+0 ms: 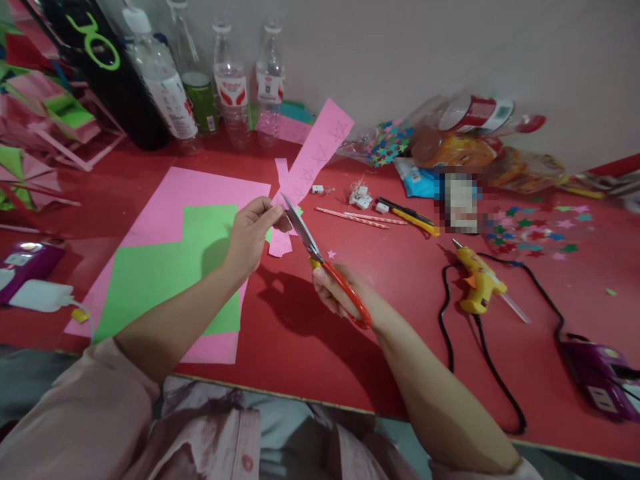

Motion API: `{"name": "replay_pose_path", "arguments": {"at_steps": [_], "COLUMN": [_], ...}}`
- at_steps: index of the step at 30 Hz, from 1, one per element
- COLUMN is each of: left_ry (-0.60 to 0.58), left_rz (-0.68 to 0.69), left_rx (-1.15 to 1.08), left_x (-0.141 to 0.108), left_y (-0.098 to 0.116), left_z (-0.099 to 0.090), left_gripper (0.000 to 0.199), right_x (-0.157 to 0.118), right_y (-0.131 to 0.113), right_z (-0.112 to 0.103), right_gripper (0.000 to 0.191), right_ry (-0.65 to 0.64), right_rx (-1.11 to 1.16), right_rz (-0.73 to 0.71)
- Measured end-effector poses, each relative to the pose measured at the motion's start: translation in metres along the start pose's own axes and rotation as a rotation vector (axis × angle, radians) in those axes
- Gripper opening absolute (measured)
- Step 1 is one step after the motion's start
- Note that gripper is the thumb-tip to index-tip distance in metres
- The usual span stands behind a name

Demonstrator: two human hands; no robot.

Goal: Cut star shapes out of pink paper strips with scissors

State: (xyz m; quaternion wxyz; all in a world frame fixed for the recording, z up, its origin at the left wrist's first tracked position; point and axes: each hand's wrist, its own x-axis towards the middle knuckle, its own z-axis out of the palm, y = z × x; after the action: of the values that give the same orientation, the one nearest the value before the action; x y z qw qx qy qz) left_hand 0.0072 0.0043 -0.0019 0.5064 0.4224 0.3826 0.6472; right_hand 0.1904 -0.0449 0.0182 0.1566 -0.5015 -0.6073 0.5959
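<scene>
My left hand pinches the lower end of a pink paper strip that has several stars drawn on it. The strip slants up to the right above the red table. My right hand is closed on the red handles of a pair of scissors. The blades point up and left, and their tips are at the strip's lower end beside my left fingertips. Pink paper scraps lie beneath. A small pink star is on the table near the blades.
Green and pink sheets lie at left. Upright bottles stand behind. To the right are striped straws, a yellow cutter, a yellow glue gun with a black cable, and scattered stars.
</scene>
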Motion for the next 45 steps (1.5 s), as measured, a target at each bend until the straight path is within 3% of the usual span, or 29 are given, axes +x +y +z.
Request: {"name": "replay_pose_path", "arguments": {"at_steps": [22,34,45], "left_ry": [-0.009,-0.054,-0.052], "left_rz": [0.037,0.032,0.048], "left_rx": [0.052,0.047,0.058], "left_x": [0.007,0.005,0.006], "left_y": [0.006,0.007,0.008], "left_z": [-0.006,-0.006,-0.008], "left_gripper": [0.012,0.014,0.013], "right_x": [-0.001,-0.005,-0.005], "right_y": [0.000,0.003,-0.001], "right_z": [-0.002,-0.011,-0.010], "right_gripper": [0.051,0.053,0.053], "right_ry": [-0.012,-0.107,-0.060], "right_rx": [0.034,0.011,-0.023], "right_rz": [0.005,-0.027,-0.031]}}
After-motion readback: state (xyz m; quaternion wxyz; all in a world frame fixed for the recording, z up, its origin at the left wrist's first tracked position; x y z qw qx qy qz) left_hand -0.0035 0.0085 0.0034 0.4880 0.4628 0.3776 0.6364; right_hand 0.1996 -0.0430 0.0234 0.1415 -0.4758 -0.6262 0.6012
